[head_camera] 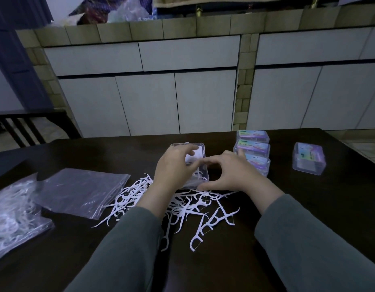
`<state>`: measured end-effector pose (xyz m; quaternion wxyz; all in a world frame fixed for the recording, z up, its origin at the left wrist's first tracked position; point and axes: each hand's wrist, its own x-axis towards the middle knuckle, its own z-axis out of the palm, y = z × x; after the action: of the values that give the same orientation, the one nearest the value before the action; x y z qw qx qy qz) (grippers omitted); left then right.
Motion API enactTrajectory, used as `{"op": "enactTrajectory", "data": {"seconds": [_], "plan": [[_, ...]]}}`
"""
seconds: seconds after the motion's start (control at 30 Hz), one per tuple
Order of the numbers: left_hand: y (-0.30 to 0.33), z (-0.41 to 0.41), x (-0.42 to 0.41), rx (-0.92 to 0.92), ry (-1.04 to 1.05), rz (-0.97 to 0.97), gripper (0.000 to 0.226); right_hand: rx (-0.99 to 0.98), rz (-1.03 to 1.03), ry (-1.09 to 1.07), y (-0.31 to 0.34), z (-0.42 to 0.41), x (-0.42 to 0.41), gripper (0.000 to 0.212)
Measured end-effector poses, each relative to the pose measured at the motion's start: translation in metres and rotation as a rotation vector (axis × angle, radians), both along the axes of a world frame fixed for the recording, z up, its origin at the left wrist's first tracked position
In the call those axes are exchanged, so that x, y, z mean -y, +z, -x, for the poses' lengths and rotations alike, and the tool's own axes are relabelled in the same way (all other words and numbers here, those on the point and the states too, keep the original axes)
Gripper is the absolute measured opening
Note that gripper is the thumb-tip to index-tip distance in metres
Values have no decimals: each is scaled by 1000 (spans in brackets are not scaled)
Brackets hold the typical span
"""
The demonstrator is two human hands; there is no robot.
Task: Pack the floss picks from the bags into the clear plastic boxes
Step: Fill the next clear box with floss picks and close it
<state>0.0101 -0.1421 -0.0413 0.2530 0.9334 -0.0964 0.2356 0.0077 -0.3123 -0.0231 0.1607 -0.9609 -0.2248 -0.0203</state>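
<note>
An open clear plastic box (200,174) sits at the table's middle with white floss picks inside; its lid (196,150) stands behind. My left hand (175,167) hovers over the box, fingers curled at the picks in it. My right hand (230,173) curves round the box's right side, thumb at its front corner and index finger over its top edge. A loose pile of floss picks (182,207) lies in front of the box, partly under my forearms. An empty flat bag (81,190) lies to the left, and a bag full of picks (16,213) at the far left.
Three closed, labelled boxes (254,148) are lined up behind my right hand. Another closed box (308,159) stands further right. The dark table (308,207) ends at a far edge before white cabinets. A dark chair (30,127) stands at the left.
</note>
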Motion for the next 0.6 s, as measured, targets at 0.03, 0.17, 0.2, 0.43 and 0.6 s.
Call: {"op": "enactTrajectory", "data": {"seconds": [0.03, 0.17, 0.2, 0.43, 0.6], "plan": [[1, -1, 2, -33, -10, -1, 34, -4, 2, 5, 2, 2, 0, 71], [1, -6, 0, -111, -18, 40, 24, -8, 40, -7, 8, 6, -1, 74], [1, -6, -1, -138, -33, 58, 24, -11, 43, -4, 9, 7, -2, 74], [13, 2, -6, -104, -89, 188, 27, 9, 47, 13, 4, 4, -2, 77], [22, 13, -17, -121, -146, 328, 7, 31, 90, -7, 3, 1, 0, 79]]}}
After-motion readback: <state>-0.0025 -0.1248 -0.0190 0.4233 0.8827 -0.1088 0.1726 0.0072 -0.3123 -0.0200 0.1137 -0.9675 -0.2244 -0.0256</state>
